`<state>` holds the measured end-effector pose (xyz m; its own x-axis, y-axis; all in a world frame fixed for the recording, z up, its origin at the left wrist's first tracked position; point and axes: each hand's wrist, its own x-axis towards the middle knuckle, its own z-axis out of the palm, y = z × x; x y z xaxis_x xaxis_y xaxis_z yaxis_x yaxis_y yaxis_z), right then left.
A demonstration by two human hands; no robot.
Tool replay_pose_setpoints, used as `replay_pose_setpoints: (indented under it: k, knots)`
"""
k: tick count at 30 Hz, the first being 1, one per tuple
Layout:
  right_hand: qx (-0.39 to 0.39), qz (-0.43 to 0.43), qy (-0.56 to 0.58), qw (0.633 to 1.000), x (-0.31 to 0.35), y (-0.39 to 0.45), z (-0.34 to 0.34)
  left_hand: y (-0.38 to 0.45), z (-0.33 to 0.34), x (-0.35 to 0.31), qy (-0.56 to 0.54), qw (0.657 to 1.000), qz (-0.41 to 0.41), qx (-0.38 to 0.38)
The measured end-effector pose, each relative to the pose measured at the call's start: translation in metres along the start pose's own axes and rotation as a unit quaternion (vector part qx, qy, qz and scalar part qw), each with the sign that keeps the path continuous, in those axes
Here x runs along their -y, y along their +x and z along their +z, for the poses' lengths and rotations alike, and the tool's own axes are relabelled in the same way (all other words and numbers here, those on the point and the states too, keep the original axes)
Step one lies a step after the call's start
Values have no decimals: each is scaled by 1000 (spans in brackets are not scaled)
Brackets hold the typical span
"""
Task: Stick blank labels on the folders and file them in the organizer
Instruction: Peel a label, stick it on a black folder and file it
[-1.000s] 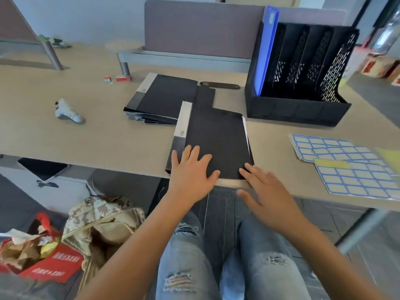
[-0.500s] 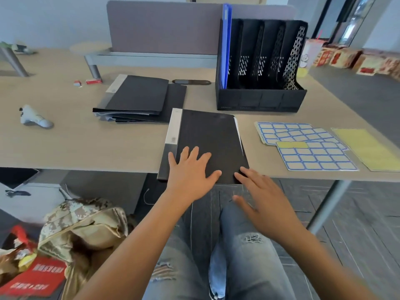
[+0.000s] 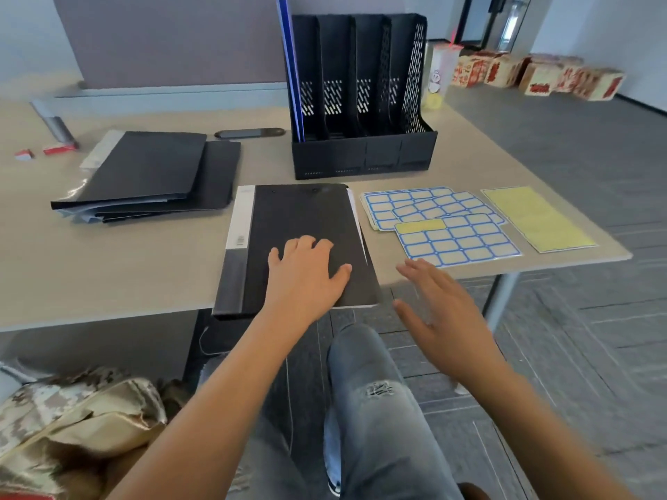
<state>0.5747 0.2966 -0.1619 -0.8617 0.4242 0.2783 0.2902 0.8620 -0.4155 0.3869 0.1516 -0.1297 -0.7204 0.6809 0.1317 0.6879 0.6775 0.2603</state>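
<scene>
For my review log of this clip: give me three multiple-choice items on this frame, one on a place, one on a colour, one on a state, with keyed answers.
1. Where does the blue folder stand in the organizer?
A. leftmost slot
B. rightmost slot
C. middle slot

2. What colour are the borders on the label sheets?
A. red
B. blue
C. green

3. What is the left hand doing?
A. pinching a label
B. hanging off the table
C. resting flat on the black folder

Answers:
1 A, it stands at the organizer's left end.
2 B, each label is outlined in blue.
3 C, the palm lies flat on the cover.
</scene>
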Motion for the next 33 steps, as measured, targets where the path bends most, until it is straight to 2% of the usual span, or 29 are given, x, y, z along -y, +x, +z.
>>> replay_pose_setpoints:
  k: [9,16,23,33]
  knots:
    - [-37,94,-21,995,-73,24,-26,60,21,-91,-35,997,74,10]
    - [-78,104,-21,991,-123,55,-26,117,40,-137,-25,993,109,22]
    - [-93,84,-42,991,-143,61,-12,140,66,-149,38,991,123,32]
    - [-101,97,-63,988,-140,59,-9,149,68,-153,-9,994,103,22]
